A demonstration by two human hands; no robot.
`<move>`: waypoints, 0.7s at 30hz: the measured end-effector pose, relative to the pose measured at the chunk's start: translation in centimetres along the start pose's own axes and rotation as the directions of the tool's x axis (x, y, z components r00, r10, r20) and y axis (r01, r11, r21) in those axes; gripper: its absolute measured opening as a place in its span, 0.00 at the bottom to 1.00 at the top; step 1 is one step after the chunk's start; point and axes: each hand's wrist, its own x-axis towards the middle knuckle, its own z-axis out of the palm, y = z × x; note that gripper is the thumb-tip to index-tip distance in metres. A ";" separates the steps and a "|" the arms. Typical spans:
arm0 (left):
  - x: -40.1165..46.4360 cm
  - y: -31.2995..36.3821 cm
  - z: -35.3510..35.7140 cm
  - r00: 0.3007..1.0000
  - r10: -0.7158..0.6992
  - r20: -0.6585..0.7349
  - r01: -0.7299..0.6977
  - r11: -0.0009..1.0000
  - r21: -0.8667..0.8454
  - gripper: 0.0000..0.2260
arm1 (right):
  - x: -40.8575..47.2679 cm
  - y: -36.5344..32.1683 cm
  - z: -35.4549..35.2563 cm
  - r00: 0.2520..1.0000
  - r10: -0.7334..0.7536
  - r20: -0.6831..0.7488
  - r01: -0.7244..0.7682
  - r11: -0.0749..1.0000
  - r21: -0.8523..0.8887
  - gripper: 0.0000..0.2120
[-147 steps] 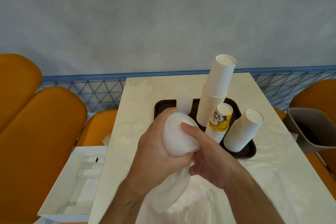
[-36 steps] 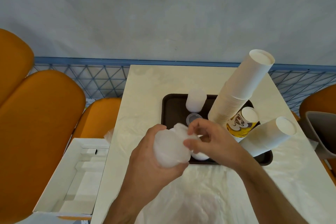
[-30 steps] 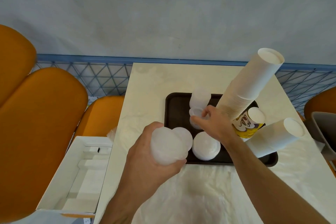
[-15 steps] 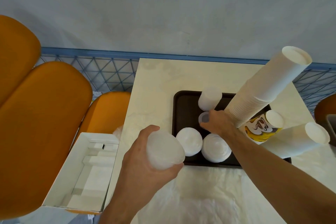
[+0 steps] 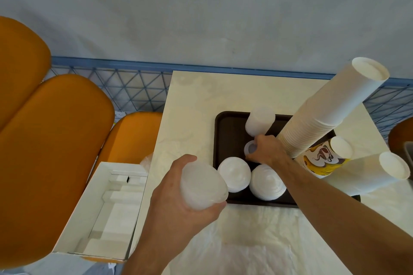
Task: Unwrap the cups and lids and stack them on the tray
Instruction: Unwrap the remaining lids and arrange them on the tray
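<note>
Now our left hand grips the light, slippery lid stack round its sides off the tray's near-left corner, while our right hand pinches a small lid mid-tray.

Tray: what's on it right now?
On the tray: two lid stacks, a clear stack, three paper cup stacks, and a small lid at the right hand, which hides what's beneath.

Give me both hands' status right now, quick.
Left hand: grips a stack of translucent lids, held near the tray.
Right hand: over the tray at a small clear lid; grip cannot be told.
</note>
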 end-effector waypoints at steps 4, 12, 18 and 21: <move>-0.1 0.0 -0.1 1.000 -0.001 0.003 0.001 1.000 -0.005 0.37 | -0.1 -0.1 0.0 1.000 -0.027 -0.015 0.027 1.000 0.002 0.25; -0.4 0.2 0.0 1.000 0.015 -0.001 -0.015 1.000 0.005 0.37 | -0.2 -0.1 -0.3 0.999 -0.034 0.028 0.035 0.999 -0.041 0.24; -0.3 0.7 0.1 1.000 0.015 0.010 -0.015 1.000 0.019 0.37 | -2.1 -0.6 -3.3 0.998 -0.037 0.053 0.034 0.998 0.052 0.15; -0.3 0.8 0.4 1.000 0.023 0.017 -0.024 0.999 0.036 0.36 | -5.6 -1.5 -6.6 0.991 -0.124 -0.040 0.131 0.942 0.309 0.06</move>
